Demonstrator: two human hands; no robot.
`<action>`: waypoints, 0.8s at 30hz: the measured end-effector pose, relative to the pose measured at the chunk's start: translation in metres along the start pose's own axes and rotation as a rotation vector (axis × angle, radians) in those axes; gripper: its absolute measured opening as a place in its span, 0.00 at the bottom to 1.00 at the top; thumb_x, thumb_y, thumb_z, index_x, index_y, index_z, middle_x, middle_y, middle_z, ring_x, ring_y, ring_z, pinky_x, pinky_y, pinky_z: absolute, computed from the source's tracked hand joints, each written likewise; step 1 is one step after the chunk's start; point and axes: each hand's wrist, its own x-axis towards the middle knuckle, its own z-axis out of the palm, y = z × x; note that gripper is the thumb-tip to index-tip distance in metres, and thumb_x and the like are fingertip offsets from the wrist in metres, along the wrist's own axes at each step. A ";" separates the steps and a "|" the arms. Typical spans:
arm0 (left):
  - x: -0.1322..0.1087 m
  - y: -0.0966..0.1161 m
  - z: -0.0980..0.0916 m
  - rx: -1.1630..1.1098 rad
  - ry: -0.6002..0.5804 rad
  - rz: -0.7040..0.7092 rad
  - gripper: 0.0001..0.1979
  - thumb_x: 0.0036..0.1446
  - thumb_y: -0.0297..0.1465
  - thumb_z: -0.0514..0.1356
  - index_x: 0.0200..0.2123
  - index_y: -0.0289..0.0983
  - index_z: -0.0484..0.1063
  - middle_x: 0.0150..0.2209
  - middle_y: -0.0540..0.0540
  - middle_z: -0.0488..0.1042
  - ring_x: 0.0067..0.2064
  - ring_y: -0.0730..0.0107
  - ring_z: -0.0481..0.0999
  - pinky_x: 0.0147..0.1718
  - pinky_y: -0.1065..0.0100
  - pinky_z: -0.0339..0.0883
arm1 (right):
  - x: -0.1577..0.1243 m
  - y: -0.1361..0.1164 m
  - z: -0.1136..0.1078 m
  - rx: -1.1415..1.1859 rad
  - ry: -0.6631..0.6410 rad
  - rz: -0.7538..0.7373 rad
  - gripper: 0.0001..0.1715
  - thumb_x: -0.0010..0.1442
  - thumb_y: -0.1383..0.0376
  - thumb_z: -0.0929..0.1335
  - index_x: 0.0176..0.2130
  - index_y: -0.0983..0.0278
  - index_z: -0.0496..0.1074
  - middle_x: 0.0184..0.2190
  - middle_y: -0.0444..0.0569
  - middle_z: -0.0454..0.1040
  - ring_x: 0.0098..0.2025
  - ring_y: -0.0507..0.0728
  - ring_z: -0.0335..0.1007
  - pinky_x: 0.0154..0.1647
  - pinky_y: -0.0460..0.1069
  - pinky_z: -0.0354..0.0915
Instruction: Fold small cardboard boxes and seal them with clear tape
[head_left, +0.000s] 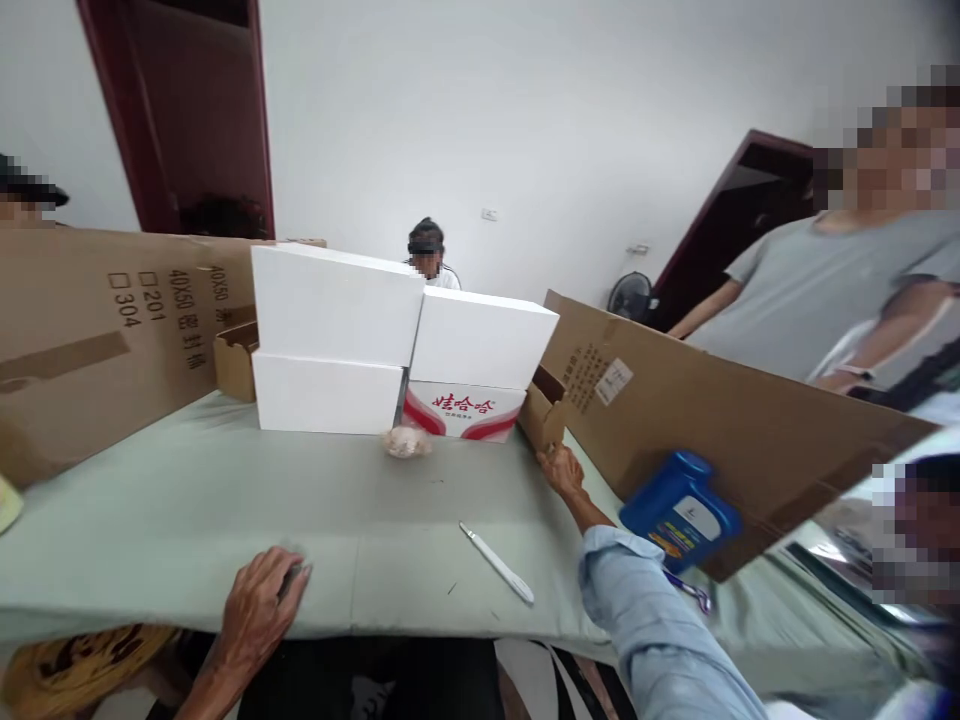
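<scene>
Fingers on the left hand (259, 600) are bent, and the hand rests by the near edge of the table (360, 510), left of the middle. Something dark shows by the thumb; I can't tell from here if it is a thing or just shadow. A thin white tool (499, 565), like a small knife, lies right of the middle, not far from that edge. Near the right edge is a blue bottle (682, 515).

The right hand (562, 470) reaches past the bottle to a small brown box (544, 415), which sits toward the far right corner. Its fingers curl at the box's near end and seem to touch it. I can't tell how tightly they hold or how wide they are spread.

To do this bit well, I would put the thumb on one side of the card wall and the fingers on the other. The card looks thin, so I would pinch softly; a hard squeeze could bend it. I would also mind the red and white box (463, 425) just beside it, because bumping that could shake the white box (484, 340) on top.

Past the far edge, a person (446, 278) sits before a wall (420, 120).
</scene>
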 end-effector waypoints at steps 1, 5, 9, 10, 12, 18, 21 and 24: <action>0.000 -0.001 0.000 -0.007 -0.013 0.000 0.11 0.71 0.43 0.57 0.40 0.47 0.76 0.36 0.50 0.81 0.39 0.55 0.82 0.39 0.55 0.74 | 0.000 0.005 0.004 -0.007 -0.009 0.021 0.23 0.75 0.58 0.67 0.60 0.70 0.72 0.56 0.63 0.76 0.55 0.65 0.77 0.53 0.57 0.71; 0.000 0.003 -0.006 -0.010 -0.044 -0.010 0.15 0.71 0.46 0.55 0.39 0.47 0.77 0.36 0.49 0.82 0.38 0.55 0.83 0.38 0.55 0.73 | -0.004 -0.002 0.015 -0.004 -0.043 0.006 0.23 0.74 0.58 0.62 0.59 0.70 0.71 0.55 0.67 0.76 0.55 0.69 0.76 0.50 0.57 0.67; 0.003 0.006 -0.010 -0.006 -0.068 -0.019 0.15 0.72 0.43 0.55 0.39 0.43 0.78 0.36 0.48 0.81 0.39 0.58 0.81 0.40 0.59 0.71 | -0.042 -0.016 0.019 0.029 -0.157 -0.159 0.21 0.74 0.55 0.61 0.50 0.65 0.75 0.49 0.60 0.79 0.53 0.65 0.76 0.50 0.54 0.66; 0.004 0.007 -0.011 -0.011 -0.074 -0.021 0.15 0.72 0.42 0.55 0.39 0.43 0.78 0.36 0.47 0.81 0.40 0.59 0.81 0.40 0.59 0.70 | -0.058 -0.019 0.021 0.040 -0.209 -0.208 0.20 0.73 0.52 0.63 0.46 0.63 0.75 0.46 0.57 0.80 0.50 0.64 0.77 0.49 0.54 0.66; 0.007 0.009 -0.014 -0.025 -0.084 -0.032 0.14 0.73 0.41 0.55 0.39 0.42 0.78 0.36 0.47 0.80 0.40 0.59 0.81 0.41 0.60 0.70 | -0.096 -0.024 0.029 0.060 -0.319 -0.303 0.21 0.69 0.47 0.66 0.40 0.60 0.75 0.40 0.52 0.81 0.44 0.62 0.77 0.46 0.53 0.67; 0.013 0.011 -0.018 -0.049 -0.153 -0.101 0.10 0.71 0.37 0.57 0.41 0.41 0.77 0.37 0.46 0.79 0.42 0.58 0.79 0.43 0.60 0.68 | -0.178 -0.023 0.045 0.037 -0.393 -0.547 0.18 0.70 0.48 0.62 0.40 0.57 0.71 0.41 0.52 0.79 0.43 0.63 0.78 0.41 0.56 0.70; 0.015 0.012 -0.019 -0.055 -0.181 -0.150 0.08 0.69 0.35 0.59 0.40 0.41 0.77 0.38 0.45 0.79 0.43 0.57 0.78 0.45 0.59 0.67 | -0.175 -0.021 0.048 0.072 -0.355 -0.578 0.16 0.70 0.54 0.59 0.38 0.56 0.70 0.38 0.52 0.79 0.40 0.63 0.79 0.38 0.56 0.72; 0.020 0.019 -0.023 -0.042 -0.228 -0.210 0.05 0.67 0.32 0.61 0.39 0.41 0.77 0.38 0.45 0.79 0.44 0.57 0.78 0.47 0.58 0.68 | -0.150 -0.015 0.061 0.134 -0.235 -0.615 0.18 0.70 0.50 0.59 0.37 0.54 0.71 0.36 0.53 0.80 0.36 0.64 0.80 0.35 0.57 0.74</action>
